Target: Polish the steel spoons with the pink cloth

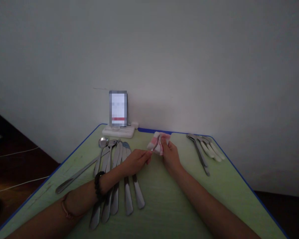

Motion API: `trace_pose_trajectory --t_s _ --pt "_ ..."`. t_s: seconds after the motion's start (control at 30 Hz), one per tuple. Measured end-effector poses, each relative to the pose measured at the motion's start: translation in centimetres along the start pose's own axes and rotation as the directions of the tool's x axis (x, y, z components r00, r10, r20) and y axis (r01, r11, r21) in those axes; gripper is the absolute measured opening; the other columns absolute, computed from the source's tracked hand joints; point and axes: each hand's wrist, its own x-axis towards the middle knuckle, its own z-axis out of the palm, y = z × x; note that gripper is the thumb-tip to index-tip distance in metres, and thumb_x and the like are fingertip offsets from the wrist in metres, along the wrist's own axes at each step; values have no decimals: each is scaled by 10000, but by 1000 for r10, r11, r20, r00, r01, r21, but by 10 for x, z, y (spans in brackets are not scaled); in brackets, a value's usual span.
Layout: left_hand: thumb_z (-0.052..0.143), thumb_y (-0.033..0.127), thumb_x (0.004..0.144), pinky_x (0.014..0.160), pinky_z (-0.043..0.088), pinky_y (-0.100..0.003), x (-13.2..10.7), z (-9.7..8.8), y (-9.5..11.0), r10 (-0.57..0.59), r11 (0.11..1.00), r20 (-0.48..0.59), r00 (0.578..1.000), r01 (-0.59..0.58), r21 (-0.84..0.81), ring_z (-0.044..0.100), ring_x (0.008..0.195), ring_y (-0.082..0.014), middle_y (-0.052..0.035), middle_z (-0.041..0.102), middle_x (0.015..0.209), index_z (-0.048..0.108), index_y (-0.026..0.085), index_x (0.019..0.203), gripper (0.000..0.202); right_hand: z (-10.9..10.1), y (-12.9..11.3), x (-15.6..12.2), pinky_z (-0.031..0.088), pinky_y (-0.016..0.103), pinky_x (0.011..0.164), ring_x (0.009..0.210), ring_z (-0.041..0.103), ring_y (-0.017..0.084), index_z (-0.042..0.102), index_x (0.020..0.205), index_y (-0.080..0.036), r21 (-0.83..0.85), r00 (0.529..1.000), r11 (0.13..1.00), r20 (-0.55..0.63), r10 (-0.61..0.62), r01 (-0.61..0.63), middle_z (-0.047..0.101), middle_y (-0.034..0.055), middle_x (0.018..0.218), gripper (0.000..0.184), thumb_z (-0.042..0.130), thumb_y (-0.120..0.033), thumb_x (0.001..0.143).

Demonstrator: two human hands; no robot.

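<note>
Over the middle of the table, my left hand (137,161) is closed on the end of a thin metal piece of cutlery (153,149). Its other end runs into a pink-and-white cloth (154,138), so its kind is hidden. My right hand (171,155) pinches the cloth around it. Under and beside my left forearm lie several table knives (128,199), handles toward me. A metal ladle (103,142) and a fork (111,143) lie at their far left, near a long-handled utensil (72,179).
At the right lie several metal utensils (201,156) and white-handled pieces (215,154). A phone (118,108) with a lit, blurred screen stands on a white stand (118,132) at the back left. The green table (159,205) has a blue edge and meets a grey wall (189,66).
</note>
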Motion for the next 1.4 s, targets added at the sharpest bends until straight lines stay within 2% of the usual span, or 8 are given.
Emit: trace_pose_trajectory --t_s 0.13,0.3,0.53,0.67,0.83,0.97,1.17,1.4 --pt "244 357 897 573 319 -235 4 3 -5 57 996 -53 997 -53 68 427 546 -119 22 462 562 453 180 614 393 11 7 -7 274 237 447 450 370 89 490 603 -195 179 981 969 127 150 -171 477 -40 477 418 602 -593 662" --pt "253 340 907 611 351 -239 4 5 -4 49 988 -16 999 -46 147 481 596 -133 5 532 614 506 176 644 400 12 1 -8 277 219 424 412 359 69 487 548 -185 305 964 917 145 224 -259 443 -65 430 400 687 -525 609" --pt "208 361 935 591 371 -217 -4 0 4 56 998 82 995 -59 30 464 535 -124 41 463 511 594 181 857 433 1 -1 7 300 215 414 382 369 65 495 512 -181 401 976 893 6 218 -202 447 -72 389 367 709 -461 611" --pt "243 361 928 542 355 -205 -3 0 4 35 996 112 993 -43 75 446 508 -109 44 459 532 580 176 835 396 -7 -1 17 345 212 446 396 395 67 559 591 -173 460 976 873 -61 211 -160 483 -74 418 277 700 -406 643" --pt "260 365 917 570 347 -213 0 1 1 40 971 125 991 -67 228 472 566 -116 21 498 590 541 169 703 404 -8 -9 15 397 222 521 493 491 83 595 685 -169 465 983 871 -10 183 -158 595 -41 567 265 695 -412 652" --pt "236 398 919 526 314 -208 0 0 1 -2 975 157 988 -33 219 429 522 -106 29 439 535 478 166 610 455 -5 -14 11 343 222 486 449 419 72 541 593 -177 416 986 897 -6 168 -150 517 -64 483 322 688 -458 644" --pt "253 361 920 562 311 -226 -2 1 3 48 922 182 982 -113 369 473 553 -127 9 496 561 525 172 639 435 -2 -12 8 302 242 475 422 369 75 502 541 -187 348 983 921 4 183 -173 484 -60 448 391 675 -527 626" --pt "237 348 932 573 337 -219 -3 3 9 -8 934 91 996 -25 357 505 570 -132 -3 557 598 547 174 669 442 4 -6 4 265 232 460 432 360 74 538 598 -181 306 978 929 107 181 -206 499 -56 473 394 669 -552 620"
